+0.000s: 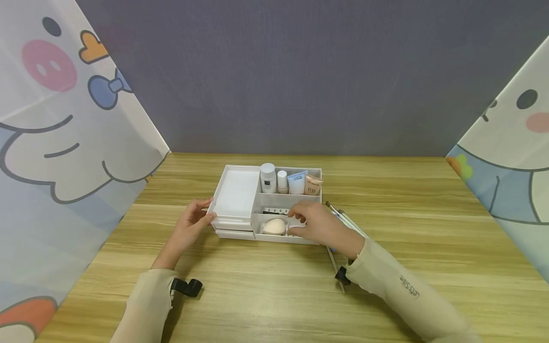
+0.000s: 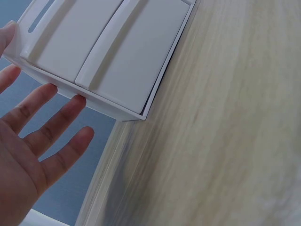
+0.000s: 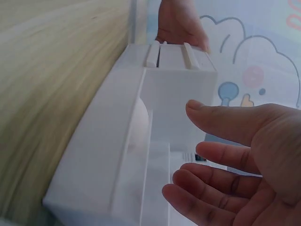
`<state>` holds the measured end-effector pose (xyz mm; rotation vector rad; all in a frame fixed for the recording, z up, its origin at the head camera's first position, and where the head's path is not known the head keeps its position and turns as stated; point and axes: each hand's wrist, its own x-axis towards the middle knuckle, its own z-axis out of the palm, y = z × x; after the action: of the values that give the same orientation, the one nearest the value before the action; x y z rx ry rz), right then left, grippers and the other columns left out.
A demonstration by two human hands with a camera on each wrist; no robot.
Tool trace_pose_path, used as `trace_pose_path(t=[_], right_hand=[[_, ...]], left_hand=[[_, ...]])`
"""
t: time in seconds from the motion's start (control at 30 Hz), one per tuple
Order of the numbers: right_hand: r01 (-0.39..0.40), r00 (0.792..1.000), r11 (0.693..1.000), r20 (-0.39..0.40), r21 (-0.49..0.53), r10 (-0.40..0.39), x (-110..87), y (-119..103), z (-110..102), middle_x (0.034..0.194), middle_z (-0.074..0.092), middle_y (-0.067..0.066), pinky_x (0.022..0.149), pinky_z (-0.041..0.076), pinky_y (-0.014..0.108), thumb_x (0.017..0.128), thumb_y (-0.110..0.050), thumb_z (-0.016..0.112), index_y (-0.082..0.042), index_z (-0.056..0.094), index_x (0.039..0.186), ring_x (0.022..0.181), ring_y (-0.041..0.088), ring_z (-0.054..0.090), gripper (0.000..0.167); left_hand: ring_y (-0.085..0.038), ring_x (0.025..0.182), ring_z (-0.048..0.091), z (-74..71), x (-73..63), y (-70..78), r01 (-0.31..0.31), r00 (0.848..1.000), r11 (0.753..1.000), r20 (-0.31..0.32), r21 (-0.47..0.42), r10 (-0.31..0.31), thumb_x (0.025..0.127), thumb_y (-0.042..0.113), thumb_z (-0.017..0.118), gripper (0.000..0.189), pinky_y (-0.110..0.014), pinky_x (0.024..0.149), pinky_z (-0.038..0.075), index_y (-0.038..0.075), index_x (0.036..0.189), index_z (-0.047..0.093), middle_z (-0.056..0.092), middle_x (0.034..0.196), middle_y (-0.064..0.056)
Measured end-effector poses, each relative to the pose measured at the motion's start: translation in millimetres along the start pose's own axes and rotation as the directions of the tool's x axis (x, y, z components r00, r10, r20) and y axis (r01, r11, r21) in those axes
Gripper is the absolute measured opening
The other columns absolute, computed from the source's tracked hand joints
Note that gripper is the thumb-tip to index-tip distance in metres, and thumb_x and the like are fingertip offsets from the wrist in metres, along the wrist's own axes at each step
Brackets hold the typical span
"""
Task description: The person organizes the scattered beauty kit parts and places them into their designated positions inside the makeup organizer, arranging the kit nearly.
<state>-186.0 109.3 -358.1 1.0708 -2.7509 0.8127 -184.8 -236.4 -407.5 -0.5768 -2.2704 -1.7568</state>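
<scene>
A white desktop organizer [image 1: 235,193] with two stacked drawers [image 2: 136,52] at its left stands on the table. My left hand [image 1: 190,224] touches its left side, fingertips on the wall and thumb near the top front corner. My right hand [image 1: 315,221] hovers over the front right compartments, fingers loosely bent with nothing visible between them in the right wrist view. A cream makeup sponge [image 1: 274,226] sits in the front compartment. Behind it a thin dark item [image 1: 272,212] lies in the middle compartment. My right hand partly hides the front right compartment.
Along the organizer's back row stand a white bottle [image 1: 268,178], a smaller white-capped bottle [image 1: 282,182], a blue-and-white tube [image 1: 297,183] and a beige BB tube [image 1: 312,185]. Makeup brushes [image 1: 353,224] lie right of the organizer, partly under my right forearm. A grey panel [image 1: 300,95] rises behind the table.
</scene>
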Motion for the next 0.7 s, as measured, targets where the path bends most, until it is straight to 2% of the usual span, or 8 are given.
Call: trace_pose_path(t=[0.33, 0.7], right_hand=[[-0.020, 1.000, 0.996, -0.021, 0.089, 0.022, -21.7, 18.7, -21.3, 0.089, 0.067, 0.007, 0.065, 0.052, 0.029, 0.081, -0.013, 0.083, -0.001, 0.069, 0.104, 0.077, 0.018, 0.060, 0.029], [-0.063, 0.998, 0.997, 0.006, 0.053, 0.063, -40.7, 32.6, -39.5, 0.080, 0.063, 0.001, 0.061, 0.049, 0.029, 0.078, -0.013, 0.085, -0.001, 0.068, 0.106, 0.071, 0.014, 0.057, 0.035]], left_hand=[[-0.001, 0.093, 0.061, 0.7, -0.2, 0.7, 0.014, 1.000, 1.000, -0.003, 0.010, -0.014, 0.094, -0.014, 0.054, 0.025, -0.017, 0.073, 0.053, -0.015, 0.118, 0.045, 0.059, 0.120, 0.023], [-0.001, 0.093, 0.061, 1.4, -0.2, 1.8, 0.023, 1.000, 1.000, -0.003, 0.018, -0.023, 0.095, -0.013, 0.054, 0.024, -0.018, 0.074, 0.053, -0.015, 0.118, 0.046, 0.058, 0.121, 0.024]])
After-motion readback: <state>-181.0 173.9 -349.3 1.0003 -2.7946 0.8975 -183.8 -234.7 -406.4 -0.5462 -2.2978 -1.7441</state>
